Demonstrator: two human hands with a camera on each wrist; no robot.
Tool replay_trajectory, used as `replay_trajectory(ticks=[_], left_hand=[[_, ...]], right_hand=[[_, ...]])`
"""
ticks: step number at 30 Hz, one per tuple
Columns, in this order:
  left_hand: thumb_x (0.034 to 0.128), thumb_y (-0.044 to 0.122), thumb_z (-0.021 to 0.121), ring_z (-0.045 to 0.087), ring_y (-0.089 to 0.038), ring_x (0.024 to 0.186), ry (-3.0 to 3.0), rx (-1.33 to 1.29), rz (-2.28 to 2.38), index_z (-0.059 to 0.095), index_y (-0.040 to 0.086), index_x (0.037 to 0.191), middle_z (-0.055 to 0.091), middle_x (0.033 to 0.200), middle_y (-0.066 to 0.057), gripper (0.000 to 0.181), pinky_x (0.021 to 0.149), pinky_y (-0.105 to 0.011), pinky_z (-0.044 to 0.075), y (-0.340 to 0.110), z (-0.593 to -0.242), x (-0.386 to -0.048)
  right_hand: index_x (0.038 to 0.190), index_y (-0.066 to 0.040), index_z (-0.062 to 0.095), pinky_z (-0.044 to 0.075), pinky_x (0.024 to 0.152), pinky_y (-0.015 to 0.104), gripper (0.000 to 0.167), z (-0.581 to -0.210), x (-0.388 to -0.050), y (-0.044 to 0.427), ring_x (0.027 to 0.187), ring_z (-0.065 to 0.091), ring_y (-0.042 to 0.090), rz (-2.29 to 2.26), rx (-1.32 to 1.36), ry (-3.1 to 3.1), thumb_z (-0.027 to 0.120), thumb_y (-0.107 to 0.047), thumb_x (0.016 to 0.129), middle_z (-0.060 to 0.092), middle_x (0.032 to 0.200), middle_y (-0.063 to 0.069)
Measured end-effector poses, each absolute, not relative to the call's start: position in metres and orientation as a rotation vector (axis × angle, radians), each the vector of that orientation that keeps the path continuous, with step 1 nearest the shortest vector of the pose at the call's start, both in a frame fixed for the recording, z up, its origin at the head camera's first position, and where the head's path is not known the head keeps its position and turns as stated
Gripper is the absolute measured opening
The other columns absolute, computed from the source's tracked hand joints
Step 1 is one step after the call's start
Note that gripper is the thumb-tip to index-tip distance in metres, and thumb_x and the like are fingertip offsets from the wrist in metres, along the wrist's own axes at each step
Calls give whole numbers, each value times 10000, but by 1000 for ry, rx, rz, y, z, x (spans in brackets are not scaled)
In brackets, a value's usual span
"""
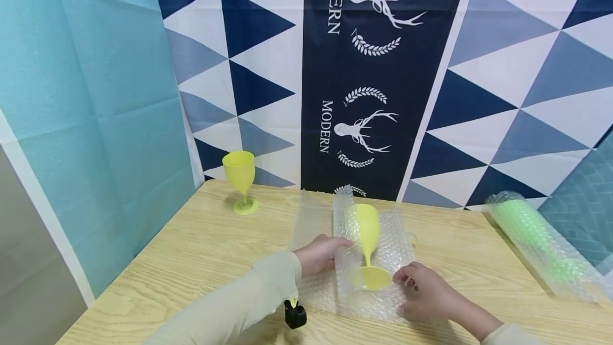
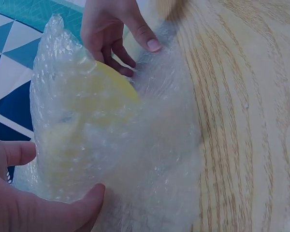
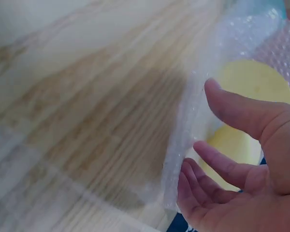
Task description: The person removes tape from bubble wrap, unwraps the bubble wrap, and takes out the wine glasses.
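Observation:
A yellow goblet (image 1: 367,228) lies on a sheet of bubble wrap (image 1: 347,297), its base toward the person. One flap of the wrap stands folded up along the goblet's left side, and my left hand (image 1: 322,254) holds that flap. In the left wrist view, thumb and index finger sit on either side of the wrap (image 2: 77,130), through which the yellow shows blurred. Beside the goblet's base is my right hand (image 1: 428,292), its fingers loosely bent. The right wrist view shows the right hand's (image 3: 251,154) thumb and fingers apart, by the wrap's edge (image 3: 176,159).
A second yellow goblet (image 1: 240,177) stands upright at the table's back left. On the right lies a green object (image 1: 536,238) rolled in bubble wrap. A patterned cloth (image 1: 263,68) hangs behind the wooden table (image 1: 191,260). A small black device (image 1: 295,315) hangs at the left wrist.

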State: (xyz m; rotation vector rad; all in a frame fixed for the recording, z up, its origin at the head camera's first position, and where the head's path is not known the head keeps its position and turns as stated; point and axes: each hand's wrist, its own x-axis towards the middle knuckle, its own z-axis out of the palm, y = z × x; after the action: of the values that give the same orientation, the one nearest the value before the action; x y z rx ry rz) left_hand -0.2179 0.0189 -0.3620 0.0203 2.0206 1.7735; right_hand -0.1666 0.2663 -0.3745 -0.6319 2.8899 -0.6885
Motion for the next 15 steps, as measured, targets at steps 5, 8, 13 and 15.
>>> replay_trajectory(ticks=[5, 8, 13, 15], left_hand=[[878, 281, 636, 440, -386, 1313, 2117, -30, 1740, 318, -119, 1387, 380, 1435, -267, 720, 1119, -492, 372, 15, -359, -216], [868, 319, 640, 530, -320, 1190, 2240, -65, 1666, 406, -100, 1332, 502, 1313, -218, 668, 1075, -468, 417, 13, -356, -216], [863, 373, 634, 554, -314, 1143, 2444, -55, 1549, 491, -67, 1281, 571, 1242, -184, 624, 1041, -489, 434, 11, -349, -214], [864, 383, 634, 559, -289, 1087, 2487, -27, 1535, 519, -41, 1206, 580, 1181, -154, 556, 970, -462, 473, 9, -346, -211]], right_hand=[[1058, -52, 629, 498, 708, 242, 527, -376, -164, 261, 883, 557, 143, -598, -603, 2938, 879, -253, 639, 587, 980, 5], [1061, -37, 627, 501, 709, 241, 542, -377, -163, 260, 883, 556, 133, -586, -597, 2948, 881, -253, 634, 589, 980, 2], [1065, -19, 621, 515, 711, 258, 548, -378, -165, 261, 891, 569, 144, -581, -613, 2939, 877, -258, 643, 595, 995, 19], [1066, -20, 621, 519, 713, 264, 548, -378, -165, 260, 893, 572, 145, -576, -609, 2937, 877, -262, 646, 595, 995, 20]])
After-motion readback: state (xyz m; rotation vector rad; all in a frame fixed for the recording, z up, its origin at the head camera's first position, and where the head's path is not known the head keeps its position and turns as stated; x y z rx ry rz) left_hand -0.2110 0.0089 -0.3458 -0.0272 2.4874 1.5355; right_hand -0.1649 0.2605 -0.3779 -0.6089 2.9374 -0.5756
